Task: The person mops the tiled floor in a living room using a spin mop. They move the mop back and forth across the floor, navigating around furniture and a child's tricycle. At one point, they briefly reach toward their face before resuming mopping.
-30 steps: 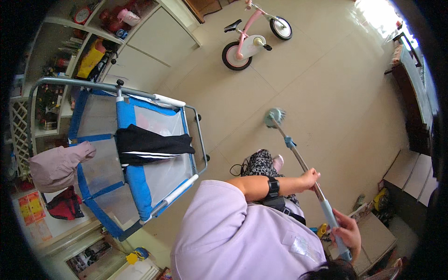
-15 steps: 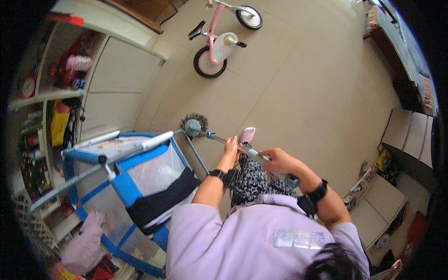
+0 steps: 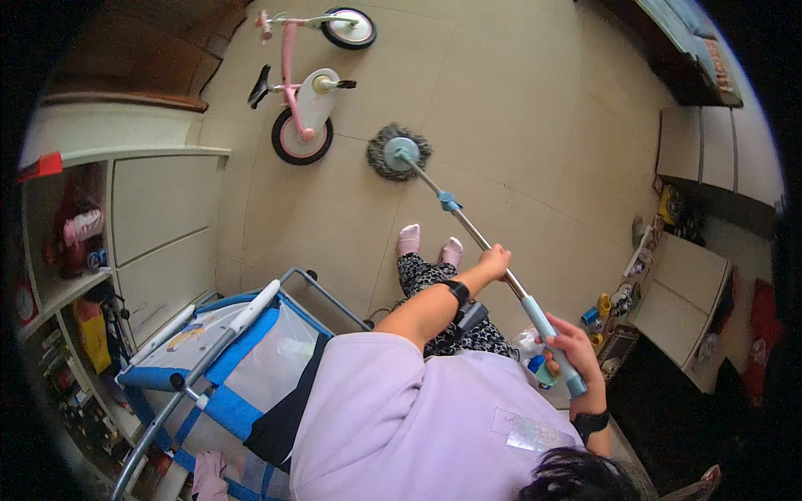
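A spin mop with a round blue hub and grey fringed mop head (image 3: 400, 153) rests on the tiled floor ahead of my feet. Its metal pole (image 3: 472, 230) slants down to the right toward me and ends in a light blue grip (image 3: 541, 324). My left hand (image 3: 496, 261) is wrapped round the metal pole about midway. Lower down, my right hand (image 3: 571, 349) holds the blue grip near its end. Both hands are closed on the mop. My pink-socked feet (image 3: 410, 240) stand on the floor left of the pole.
A pink and white child's bike (image 3: 305, 92) stands left of the mop head. A blue-framed folding cart or playpen (image 3: 225, 351) is at my left, beside a white shelf unit (image 3: 167, 209). Cabinets (image 3: 710, 154), shoes and a pale box (image 3: 681, 292) line the right side.
The mop head has swung forward and right, away from the blue frame toward the open floor by the bike. Both hands have moved right with the pole, and the view has shifted.
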A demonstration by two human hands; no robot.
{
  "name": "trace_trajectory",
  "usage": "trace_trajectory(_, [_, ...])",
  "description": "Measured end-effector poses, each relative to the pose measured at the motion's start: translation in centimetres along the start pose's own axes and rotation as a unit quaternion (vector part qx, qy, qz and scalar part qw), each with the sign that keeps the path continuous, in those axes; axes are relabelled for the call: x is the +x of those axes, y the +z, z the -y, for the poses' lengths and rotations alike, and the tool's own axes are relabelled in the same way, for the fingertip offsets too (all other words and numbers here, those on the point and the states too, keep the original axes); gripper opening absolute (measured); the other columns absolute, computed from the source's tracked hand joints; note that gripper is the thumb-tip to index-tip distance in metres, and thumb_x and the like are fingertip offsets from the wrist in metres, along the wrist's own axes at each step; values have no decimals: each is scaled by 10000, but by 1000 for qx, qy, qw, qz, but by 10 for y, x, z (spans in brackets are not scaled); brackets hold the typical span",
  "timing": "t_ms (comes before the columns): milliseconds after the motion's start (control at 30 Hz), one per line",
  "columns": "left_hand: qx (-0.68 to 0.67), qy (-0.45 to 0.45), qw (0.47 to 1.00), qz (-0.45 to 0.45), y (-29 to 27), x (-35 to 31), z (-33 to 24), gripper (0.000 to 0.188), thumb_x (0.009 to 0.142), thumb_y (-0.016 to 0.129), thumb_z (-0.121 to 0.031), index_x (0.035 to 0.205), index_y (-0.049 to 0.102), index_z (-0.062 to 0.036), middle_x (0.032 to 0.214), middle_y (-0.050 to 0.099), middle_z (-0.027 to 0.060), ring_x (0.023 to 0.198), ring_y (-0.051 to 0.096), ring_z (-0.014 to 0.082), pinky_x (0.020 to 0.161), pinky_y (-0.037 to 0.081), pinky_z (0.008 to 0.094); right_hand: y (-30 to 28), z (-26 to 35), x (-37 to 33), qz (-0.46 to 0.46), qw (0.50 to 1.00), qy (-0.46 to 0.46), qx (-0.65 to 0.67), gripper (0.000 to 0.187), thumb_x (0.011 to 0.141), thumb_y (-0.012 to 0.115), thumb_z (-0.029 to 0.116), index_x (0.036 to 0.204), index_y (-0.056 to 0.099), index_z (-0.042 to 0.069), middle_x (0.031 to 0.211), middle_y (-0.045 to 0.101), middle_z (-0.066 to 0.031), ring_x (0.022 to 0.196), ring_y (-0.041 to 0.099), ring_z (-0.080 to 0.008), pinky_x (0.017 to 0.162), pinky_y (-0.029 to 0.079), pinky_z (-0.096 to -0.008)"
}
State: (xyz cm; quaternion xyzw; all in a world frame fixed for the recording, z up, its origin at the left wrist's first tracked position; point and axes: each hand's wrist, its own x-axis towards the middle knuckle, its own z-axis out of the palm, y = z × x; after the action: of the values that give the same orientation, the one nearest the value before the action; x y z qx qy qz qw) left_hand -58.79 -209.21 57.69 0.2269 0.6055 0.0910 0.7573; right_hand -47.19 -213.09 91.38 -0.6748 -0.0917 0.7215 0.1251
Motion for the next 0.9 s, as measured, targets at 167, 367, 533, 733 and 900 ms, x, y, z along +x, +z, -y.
trace_trajectory(167, [438,252,841,193,146,8,31,262,928,619,-253,1075,572,-42,889,642,175,694,690,353,532,599,491,-70,-62,-68,-61,987,-16,150,694,823,577,-2,1485,372,16,974,646,-173,596,556,-154,424,449,-245])
trace_trajectory(367, [127,11,957,259,185,-36,-17,207,951,577,-261,1014,542,-67,840,596,106,676,618,272,546,549,433,-129,-98,-151,-99,973,-136,155,759,773,653,74,1477,378,0,956,641,-168,532,560,-137,364,430,-233])
trace_trajectory(533, [-88,-56,977,187,157,-64,-87,151,973,566,-264,966,520,-120,813,542,36,656,555,184,566,513,365,-142,-107,-161,-119,977,-149,92,730,803,638,67,1484,380,15,1046,655,-143,617,589,-123,456,485,-220])
trace_trajectory(733, [-171,-84,963,190,126,-76,-85,165,992,569,-304,1021,514,-151,850,490,0,701,542,144,581,506,330,-101,-68,-117,-22,975,-214,50,727,819,659,67,1491,383,41,1063,644,-141,660,591,-104,515,506,-240])
trace_trajectory(900, [-177,-54,962,199,122,-79,-68,212,998,557,-330,974,478,-135,782,466,10,631,512,151,551,483,329,-89,-48,-108,6,981,-195,6,697,831,600,24,1491,376,29,999,644,-108,648,602,-121,501,503,-254])
